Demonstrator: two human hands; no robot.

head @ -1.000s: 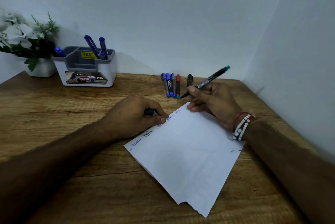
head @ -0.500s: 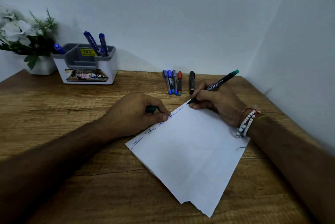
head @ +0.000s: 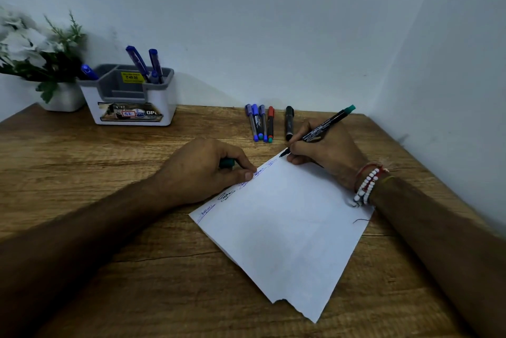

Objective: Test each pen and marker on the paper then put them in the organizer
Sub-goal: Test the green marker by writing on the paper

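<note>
A white sheet of paper (head: 284, 231) lies at an angle on the wooden desk, with several scribbles along its upper left edge. My right hand (head: 325, 154) grips a black marker with a green end (head: 325, 125), its tip down on the paper's top corner. My left hand (head: 208, 170) rests on the paper's edge and curls round a green cap (head: 226, 163). Several pens and markers (head: 261, 122) lie in a row behind the paper, with a black marker (head: 289, 123) beside them. The white and grey organizer (head: 131, 96) stands at the back left with three blue pens in it.
A white pot of white flowers (head: 35, 63) sits at the far left beside the organizer. Walls close the desk at the back and the right. Bare wood desk (head: 82, 162) shows to the left and in front of the paper.
My right hand has lowered the marker from above the desk until its tip touches the paper's top corner. My left hand has stayed on the paper's edge with the cap.
</note>
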